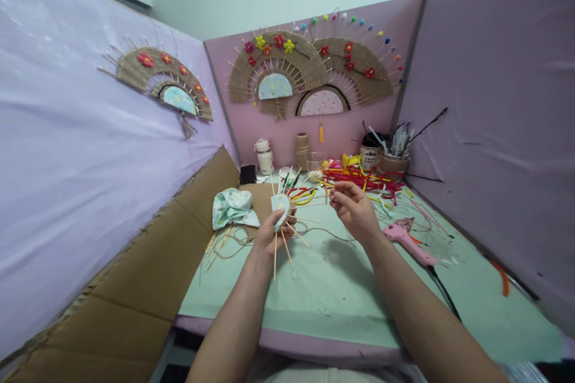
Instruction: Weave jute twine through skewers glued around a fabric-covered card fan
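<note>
The fan (281,204) lies in the left grip (268,232), its sticks (275,264) splayed, some pointing toward the right grip (357,208). Lilac panels (476,102) (bigger fans (281,46) hang nearby) enclose the pale green tabletop (323,299). The left grip clasps the fan's edge; the right is bunched, around what I cannot tell.
</note>
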A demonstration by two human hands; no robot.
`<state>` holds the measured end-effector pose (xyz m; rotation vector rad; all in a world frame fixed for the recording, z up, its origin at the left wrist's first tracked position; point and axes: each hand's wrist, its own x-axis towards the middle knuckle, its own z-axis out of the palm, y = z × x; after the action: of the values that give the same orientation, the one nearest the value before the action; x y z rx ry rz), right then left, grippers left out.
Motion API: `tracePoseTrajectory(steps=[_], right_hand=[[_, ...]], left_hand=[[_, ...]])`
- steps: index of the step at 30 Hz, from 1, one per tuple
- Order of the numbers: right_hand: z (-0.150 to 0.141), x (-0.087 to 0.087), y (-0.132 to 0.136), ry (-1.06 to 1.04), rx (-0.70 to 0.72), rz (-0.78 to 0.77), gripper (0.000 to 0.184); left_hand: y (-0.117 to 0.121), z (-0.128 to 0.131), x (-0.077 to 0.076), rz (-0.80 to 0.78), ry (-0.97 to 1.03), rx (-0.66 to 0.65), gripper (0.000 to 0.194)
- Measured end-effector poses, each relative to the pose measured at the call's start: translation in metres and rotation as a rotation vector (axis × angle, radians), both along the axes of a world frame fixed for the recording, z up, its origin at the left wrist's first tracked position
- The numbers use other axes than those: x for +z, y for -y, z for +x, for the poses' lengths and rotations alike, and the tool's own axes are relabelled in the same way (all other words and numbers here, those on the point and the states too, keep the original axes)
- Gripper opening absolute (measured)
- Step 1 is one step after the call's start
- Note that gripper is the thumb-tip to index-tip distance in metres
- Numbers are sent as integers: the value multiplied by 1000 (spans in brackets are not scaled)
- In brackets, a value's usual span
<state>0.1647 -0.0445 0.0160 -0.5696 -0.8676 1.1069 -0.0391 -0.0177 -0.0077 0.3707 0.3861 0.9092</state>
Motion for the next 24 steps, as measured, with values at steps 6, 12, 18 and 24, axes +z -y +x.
tracePoseTrajectory(steps=[6,12,18,24], right_hand=[[3,1,0,-34,-65,77,18],[7,-3,-9,-133,-79,39,19],[5,-16,-19,-74,-33,-181,23],[-19,-23,-9,391,5,-42,30]], left_hand=[[2,4,0,28,-66,-11,16],[7,6,2,77,-145,-40,16],[10,6,3,101,-85,-95,19],[17,9,2,166,-58,-193,20]])
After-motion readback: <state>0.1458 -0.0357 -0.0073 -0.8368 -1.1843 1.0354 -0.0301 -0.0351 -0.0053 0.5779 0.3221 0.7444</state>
